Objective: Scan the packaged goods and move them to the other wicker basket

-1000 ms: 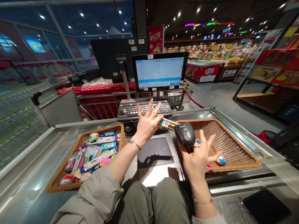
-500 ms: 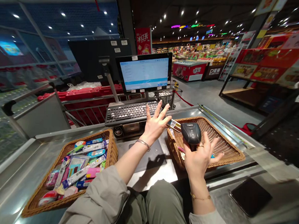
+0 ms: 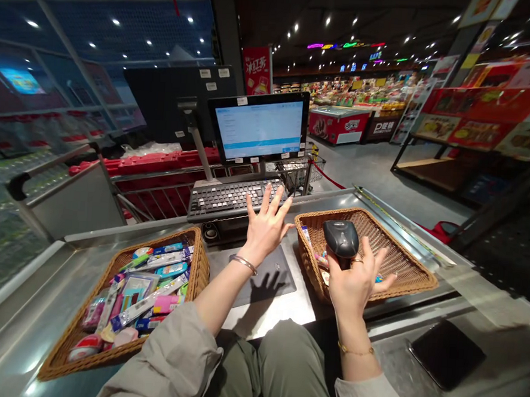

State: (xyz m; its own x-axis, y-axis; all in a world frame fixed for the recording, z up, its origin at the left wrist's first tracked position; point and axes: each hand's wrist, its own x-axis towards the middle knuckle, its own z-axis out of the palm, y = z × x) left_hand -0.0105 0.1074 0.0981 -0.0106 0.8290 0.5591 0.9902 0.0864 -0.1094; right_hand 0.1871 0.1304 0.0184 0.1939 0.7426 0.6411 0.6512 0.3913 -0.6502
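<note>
My left hand [image 3: 265, 231] is open, its fingers spread above the counter just in front of the keyboard [image 3: 233, 196], with nothing in it. A black barcode scanner [image 3: 341, 238] is gripped in my right hand [image 3: 354, 282], between the thumb and the base of the fingers, while the other fingers stick out loosely. Its head is over the right wicker basket [image 3: 399, 245], where a few small packaged items lie along the left side, partly hidden by the scanner and hand. To my left, another wicker basket [image 3: 198, 257] is heaped with packaged stationery-like goods [image 3: 152, 287].
A lit monitor [image 3: 260, 129] stands behind the keyboard. On the right, a dark flat pad [image 3: 447, 353] lies on the metal counter [image 3: 10, 326]. Beyond are a shopping cart [image 3: 316, 166], a red chest freezer [image 3: 336, 125] and a display rack [image 3: 451, 156].
A thin labelled package near my left fingers is gone from them; the left hand has shifted left with spread fingers. My right hand still holds the scanner, nearly unmoved.
</note>
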